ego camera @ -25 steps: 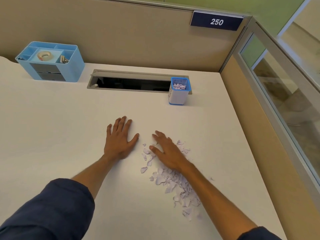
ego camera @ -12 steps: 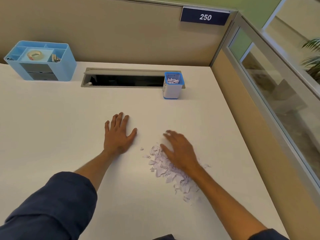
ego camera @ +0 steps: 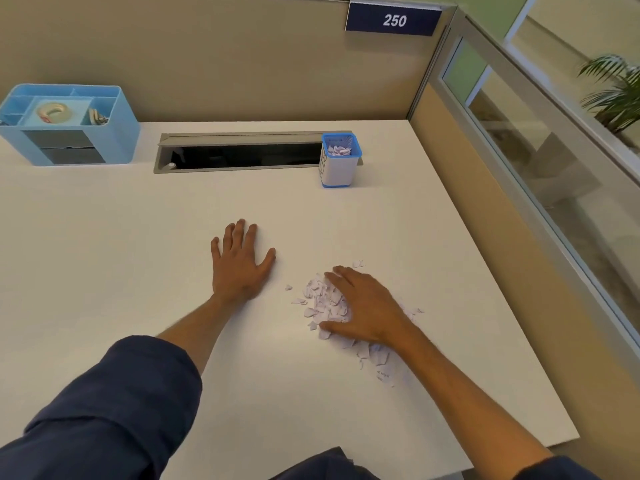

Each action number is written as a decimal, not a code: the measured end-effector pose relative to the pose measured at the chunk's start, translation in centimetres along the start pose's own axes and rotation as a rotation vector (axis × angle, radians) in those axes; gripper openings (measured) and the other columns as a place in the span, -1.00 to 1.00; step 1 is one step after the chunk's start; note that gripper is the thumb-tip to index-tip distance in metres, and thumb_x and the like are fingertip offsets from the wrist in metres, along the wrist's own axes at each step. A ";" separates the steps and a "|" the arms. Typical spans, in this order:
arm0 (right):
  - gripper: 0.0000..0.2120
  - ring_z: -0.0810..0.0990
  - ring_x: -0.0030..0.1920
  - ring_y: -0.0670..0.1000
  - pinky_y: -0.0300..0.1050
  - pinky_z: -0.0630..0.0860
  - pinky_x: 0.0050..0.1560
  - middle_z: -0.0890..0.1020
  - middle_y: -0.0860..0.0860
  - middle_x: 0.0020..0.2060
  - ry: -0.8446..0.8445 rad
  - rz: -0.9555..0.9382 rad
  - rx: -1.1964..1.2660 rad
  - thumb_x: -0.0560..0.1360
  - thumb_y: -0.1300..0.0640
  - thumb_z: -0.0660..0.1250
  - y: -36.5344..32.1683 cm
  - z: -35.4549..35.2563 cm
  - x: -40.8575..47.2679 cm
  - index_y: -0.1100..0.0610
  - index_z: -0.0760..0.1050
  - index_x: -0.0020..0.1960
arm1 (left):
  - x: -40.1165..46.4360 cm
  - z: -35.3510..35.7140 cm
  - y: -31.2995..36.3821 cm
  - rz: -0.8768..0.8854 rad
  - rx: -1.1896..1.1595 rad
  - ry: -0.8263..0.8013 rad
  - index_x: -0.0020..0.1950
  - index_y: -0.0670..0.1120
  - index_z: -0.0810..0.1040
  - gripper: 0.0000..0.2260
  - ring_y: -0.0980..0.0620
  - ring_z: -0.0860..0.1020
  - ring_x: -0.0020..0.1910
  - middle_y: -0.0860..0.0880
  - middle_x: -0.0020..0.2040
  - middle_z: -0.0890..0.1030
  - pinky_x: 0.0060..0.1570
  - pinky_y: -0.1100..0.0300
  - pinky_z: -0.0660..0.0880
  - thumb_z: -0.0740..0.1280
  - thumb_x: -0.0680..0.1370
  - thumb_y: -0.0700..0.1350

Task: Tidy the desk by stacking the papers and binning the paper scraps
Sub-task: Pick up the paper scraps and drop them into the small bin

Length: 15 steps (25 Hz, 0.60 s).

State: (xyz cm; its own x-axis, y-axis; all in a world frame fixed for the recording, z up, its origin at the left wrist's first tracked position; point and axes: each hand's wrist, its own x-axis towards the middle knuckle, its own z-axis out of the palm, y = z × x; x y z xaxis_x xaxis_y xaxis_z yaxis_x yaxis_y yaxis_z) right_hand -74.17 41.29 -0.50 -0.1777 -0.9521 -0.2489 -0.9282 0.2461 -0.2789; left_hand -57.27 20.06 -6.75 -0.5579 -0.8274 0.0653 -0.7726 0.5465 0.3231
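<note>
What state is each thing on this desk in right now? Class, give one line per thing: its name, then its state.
left hand: flat on the desk, fingers straight
right hand: fingers curling over the scraps
paper scraps: loose pile, a few strays beside it
small bin: upright, part filled with scraps
desk organiser: upright, holding a tape roll
cable hatch: open

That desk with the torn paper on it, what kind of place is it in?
Most likely an office cubicle. Tan partition walls enclose the white desk, a number plate reading 250 is fixed to the partition, and a blue desk organiser holds a roll of tape.
</note>
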 end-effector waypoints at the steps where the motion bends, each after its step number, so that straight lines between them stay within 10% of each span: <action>1: -0.09 0.09 0.53 0.02 -0.03 0.08 0.49 0.09 -0.01 0.55 -0.026 0.008 -0.059 0.39 -0.41 0.26 0.0 -0.4 -0.1 -0.02 0.02 0.57 | 0.0 0.0 0.0 0.001 0.003 -0.002 0.55 -0.05 0.17 -0.35 -0.06 0.00 0.57 -0.06 0.59 0.11 0.51 -0.14 -0.08 -0.02 0.56 0.28; 7: -0.53 0.47 0.25 0.09 -0.03 0.46 0.08 0.40 0.03 0.35 -0.104 -0.012 -0.209 0.57 -0.05 0.23 -2.4 -1.7 0.4 0.00 0.28 0.46 | 0.0 0.0 -0.1 0.010 0.007 -0.006 0.55 -0.06 0.18 -0.36 -0.08 0.00 0.57 -0.07 0.59 0.11 0.51 -0.15 -0.08 -0.01 0.57 0.27; 15: -0.95 0.47 -0.27 0.06 -0.18 0.30 -0.32 0.57 0.11 -0.20 -0.110 -0.050 -0.375 0.45 0.37 0.31 -3.4 -0.8 2.2 0.26 0.51 -0.14 | 0.1 0.2 -0.3 0.014 0.006 0.002 0.54 -0.07 0.20 -0.36 -0.09 0.02 0.57 -0.08 0.59 0.13 0.50 -0.16 -0.07 -0.02 0.56 0.28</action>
State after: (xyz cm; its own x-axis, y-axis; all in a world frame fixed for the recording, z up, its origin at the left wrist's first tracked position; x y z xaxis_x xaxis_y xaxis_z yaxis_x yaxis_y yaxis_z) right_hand -71.67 38.22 0.67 -0.1120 -0.9311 -0.3471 -0.9935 0.0973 0.0597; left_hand -57.20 19.85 -7.02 -0.5678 -0.8201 0.0711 -0.7670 0.5584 0.3161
